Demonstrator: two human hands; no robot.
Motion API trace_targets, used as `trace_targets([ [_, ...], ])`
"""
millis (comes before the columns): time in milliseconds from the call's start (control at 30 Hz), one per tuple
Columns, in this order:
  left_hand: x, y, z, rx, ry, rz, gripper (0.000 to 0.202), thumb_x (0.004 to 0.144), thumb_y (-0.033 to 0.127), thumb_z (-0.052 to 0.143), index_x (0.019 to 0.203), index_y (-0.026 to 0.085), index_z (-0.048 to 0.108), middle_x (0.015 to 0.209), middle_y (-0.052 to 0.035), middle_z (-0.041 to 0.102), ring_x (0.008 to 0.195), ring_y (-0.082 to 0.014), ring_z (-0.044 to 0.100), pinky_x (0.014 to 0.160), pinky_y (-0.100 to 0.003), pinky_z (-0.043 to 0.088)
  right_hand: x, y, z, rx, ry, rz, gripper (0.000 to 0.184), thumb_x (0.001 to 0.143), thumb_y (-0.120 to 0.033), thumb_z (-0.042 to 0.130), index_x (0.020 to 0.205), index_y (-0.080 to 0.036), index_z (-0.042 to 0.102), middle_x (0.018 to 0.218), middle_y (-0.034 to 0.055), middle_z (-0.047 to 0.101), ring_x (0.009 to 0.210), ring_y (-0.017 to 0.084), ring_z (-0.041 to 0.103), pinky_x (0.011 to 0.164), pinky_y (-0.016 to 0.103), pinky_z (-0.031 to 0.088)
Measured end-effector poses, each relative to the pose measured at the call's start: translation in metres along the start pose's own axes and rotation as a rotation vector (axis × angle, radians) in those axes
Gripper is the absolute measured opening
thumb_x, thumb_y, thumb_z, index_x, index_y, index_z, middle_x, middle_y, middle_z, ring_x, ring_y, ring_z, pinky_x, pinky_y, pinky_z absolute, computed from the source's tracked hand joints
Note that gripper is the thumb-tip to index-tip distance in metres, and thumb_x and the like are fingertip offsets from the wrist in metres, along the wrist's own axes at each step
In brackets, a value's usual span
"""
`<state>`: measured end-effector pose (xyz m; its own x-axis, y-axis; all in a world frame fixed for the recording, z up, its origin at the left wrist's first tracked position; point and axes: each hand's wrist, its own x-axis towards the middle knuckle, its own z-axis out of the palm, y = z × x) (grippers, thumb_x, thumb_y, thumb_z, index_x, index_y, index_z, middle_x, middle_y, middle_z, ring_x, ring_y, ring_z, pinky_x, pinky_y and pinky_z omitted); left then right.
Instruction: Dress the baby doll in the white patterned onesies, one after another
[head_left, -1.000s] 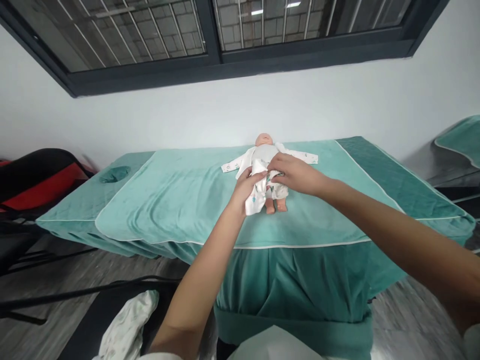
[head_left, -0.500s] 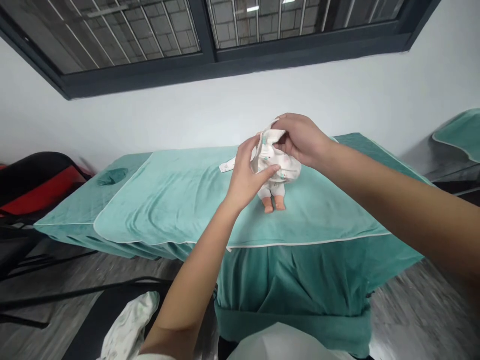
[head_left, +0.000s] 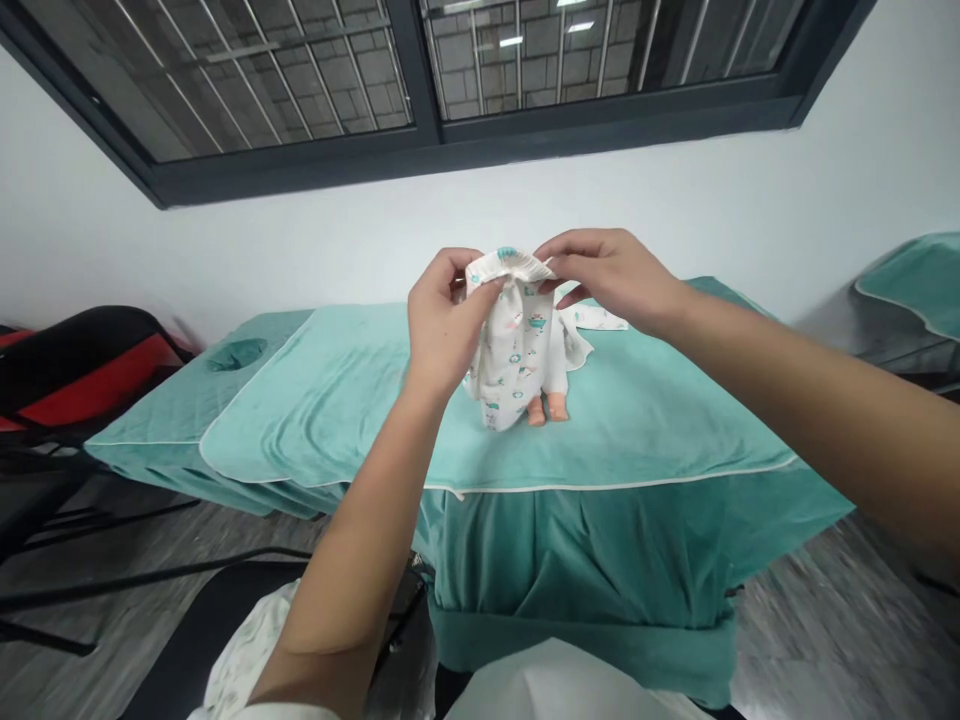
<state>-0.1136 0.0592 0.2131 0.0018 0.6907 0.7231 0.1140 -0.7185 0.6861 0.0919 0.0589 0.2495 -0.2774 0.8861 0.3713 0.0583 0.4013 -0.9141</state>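
Left hand [head_left: 444, 325] upright, right hand [head_left: 619, 277] angled inward, both pinching; forearms [head_left: 358, 535] outstretched.

Green bed [head_left: 161, 405], pale sheet [head_left: 337, 400] on it, doll [head_left: 556, 406] atop.

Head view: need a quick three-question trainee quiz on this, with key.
1. True or false: the left hand and the right hand both grip the printed garment.
2. The doll's feet rest on: A) the floor; B) the green cover; C) a black seat.
3. Fill in: the red-and-black object is near the picture's ___ edge.

Key: 1 true; 2 B; 3 left.
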Motion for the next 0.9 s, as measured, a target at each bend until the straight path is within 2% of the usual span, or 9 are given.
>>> trace_targets([
  [133,0.003,-0.004,0.008,-0.188,-0.047,-0.122,0.023,0.082,0.032,0.078,0.091,0.019,0.061,0.082,0.0020,0.060,0.087,-0.0140,0.065,0.079,-0.025,0.053,-0.004,0.004,0.006,-0.235,-0.107,-0.125,0.022,0.077,-0.034,0.084,0.080,-0.018,0.069,0.098,0.0042,0.063,0.102,0.021,0.061,0.086,0.032,0.055],
  [267,0.003,-0.020,0.014,-0.302,-0.142,-0.290,0.033,0.082,0.045,0.079,0.087,0.018,0.061,0.075,0.0021,0.058,0.074,-0.0117,0.063,0.068,-0.023,0.051,0.004,0.022,0.011,-0.288,-0.024,-0.157,0.032,0.077,-0.041,0.084,0.072,-0.018,0.063,0.097,0.0042,0.060,0.101,0.021,0.059,0.090,0.034,0.052],
  [367,-0.006,-0.031,0.008,-0.310,-0.425,-0.474,0.040,0.078,0.054,0.080,0.081,0.018,0.062,0.064,0.0021,0.055,0.056,-0.0096,0.053,0.055,-0.022,0.044,0.013,0.042,0.007,-0.086,0.122,-0.063,0.041,0.085,-0.054,0.076,0.075,-0.019,0.056,0.082,0.0020,0.054,0.087,0.018,0.058,0.081,0.032,0.052],
  [467,-0.016,-0.043,-0.001,-0.229,-0.725,-0.567,0.042,0.074,0.052,0.084,0.069,0.017,0.060,0.053,0.0019,0.050,0.048,-0.0090,0.046,0.048,-0.024,0.037,0.017,0.064,0.003,0.088,0.214,0.029,0.048,0.082,-0.064,0.075,0.080,-0.022,0.053,0.074,0.0000,0.052,0.079,0.017,0.057,0.072,0.030,0.053],
  [500,-0.018,-0.048,-0.002,-0.226,-0.722,-0.566,0.043,0.075,0.052,0.083,0.067,0.017,0.059,0.053,0.0013,0.051,0.048,-0.0094,0.047,0.048,-0.024,0.037,0.016,0.071,0.003,0.120,0.210,0.062,0.050,0.080,-0.067,0.075,0.081,-0.022,0.054,0.074,0.0000,0.053,0.077,0.017,0.057,0.071,0.030,0.053],
  [567,-0.018,-0.060,-0.001,-0.292,-0.541,-0.547,0.040,0.079,0.053,0.079,0.071,0.017,0.062,0.060,0.0000,0.057,0.054,-0.0107,0.054,0.052,-0.024,0.043,0.013,0.082,0.002,0.141,0.146,0.127,0.053,0.077,-0.072,0.075,0.083,-0.022,0.058,0.075,0.0008,0.059,0.074,0.017,0.059,0.066,0.029,0.052],
  [700,-0.014,-0.080,0.011,-0.493,-0.115,-0.547,0.036,0.079,0.050,0.079,0.091,0.019,0.065,0.079,-0.0002,0.067,0.077,-0.0163,0.069,0.072,-0.027,0.057,0.004,0.091,0.004,0.017,-0.243,0.262,0.052,0.070,-0.067,0.083,0.082,-0.018,0.070,0.076,0.0028,0.067,0.071,0.017,0.063,0.061,0.025,0.050],
  [767,-0.014,-0.084,0.017,-0.532,-0.083,-0.604,0.038,0.081,0.051,0.077,0.095,0.019,0.065,0.083,-0.0013,0.069,0.089,-0.0202,0.072,0.080,-0.031,0.059,0.002,0.095,0.007,-0.049,-0.375,0.308,0.046,0.070,-0.059,0.086,0.083,-0.017,0.074,0.077,0.0046,0.070,0.072,0.019,0.066,0.062,0.026,0.051],
  [900,-0.021,-0.080,0.021,-0.535,-0.189,-0.677,0.048,0.082,0.061,0.072,0.101,0.017,0.066,0.093,-0.0059,0.072,0.102,-0.0255,0.073,0.087,-0.036,0.060,0.003,0.113,0.014,0.008,-0.227,0.285,0.039,0.072,-0.051,0.086,0.086,-0.017,0.075,0.083,0.0053,0.073,0.073,0.019,0.067,0.064,0.026,0.052],
])
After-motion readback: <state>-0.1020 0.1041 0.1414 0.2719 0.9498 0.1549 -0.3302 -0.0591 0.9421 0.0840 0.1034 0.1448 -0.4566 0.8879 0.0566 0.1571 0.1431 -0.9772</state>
